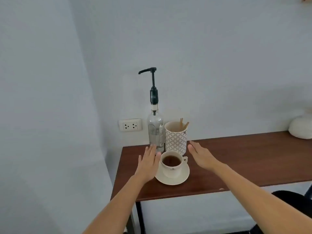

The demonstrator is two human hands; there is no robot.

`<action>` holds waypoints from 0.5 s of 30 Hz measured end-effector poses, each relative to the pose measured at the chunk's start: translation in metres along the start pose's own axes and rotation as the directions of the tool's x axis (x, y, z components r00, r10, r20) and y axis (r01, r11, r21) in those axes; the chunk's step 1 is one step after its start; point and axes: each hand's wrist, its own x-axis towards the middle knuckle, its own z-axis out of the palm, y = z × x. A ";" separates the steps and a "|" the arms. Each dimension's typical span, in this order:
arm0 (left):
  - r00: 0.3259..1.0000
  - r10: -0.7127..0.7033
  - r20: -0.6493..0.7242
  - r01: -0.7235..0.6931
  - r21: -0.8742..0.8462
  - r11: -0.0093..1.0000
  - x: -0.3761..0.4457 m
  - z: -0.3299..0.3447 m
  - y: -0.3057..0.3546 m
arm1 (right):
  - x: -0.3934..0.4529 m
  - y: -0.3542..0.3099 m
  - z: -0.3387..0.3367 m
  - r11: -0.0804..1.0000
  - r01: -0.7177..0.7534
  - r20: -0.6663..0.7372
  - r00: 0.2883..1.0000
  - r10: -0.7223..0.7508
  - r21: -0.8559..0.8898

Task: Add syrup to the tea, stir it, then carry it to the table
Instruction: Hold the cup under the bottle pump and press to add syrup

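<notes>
Flanking the tea cup (170, 163), both hands, left (148, 163) and right (201, 155), spread flat and empty; syrup bottle (155, 130) label unreadable.

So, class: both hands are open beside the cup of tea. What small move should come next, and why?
Probably slide the cup on its saucer left, under the pump spout. The spout points left of the syrup bottle, while the cup sits in front and slightly right. Left hand and right hand are open, flanking it.

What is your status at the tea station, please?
Left hand and right hand open, empty, flanking the teacup. Tea unstirred on saucer. Syrup bottle untouched behind. Nothing blocking.
</notes>
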 end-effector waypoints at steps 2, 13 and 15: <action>1.000 0.008 -0.022 -0.010 -0.083 0.996 0.000 0.013 -0.002 | 0.004 0.009 0.006 0.996 0.013 0.000 1.000 -0.013 0.083; 0.992 -0.012 -0.126 -0.053 -0.494 0.868 -0.014 0.066 0.005 | 0.017 0.037 0.038 0.936 0.081 0.075 0.991 -0.114 0.343; 0.981 -0.073 -0.179 -0.020 -0.471 0.882 -0.013 0.072 0.010 | 0.019 0.038 0.040 0.926 0.074 0.090 0.989 -0.115 0.369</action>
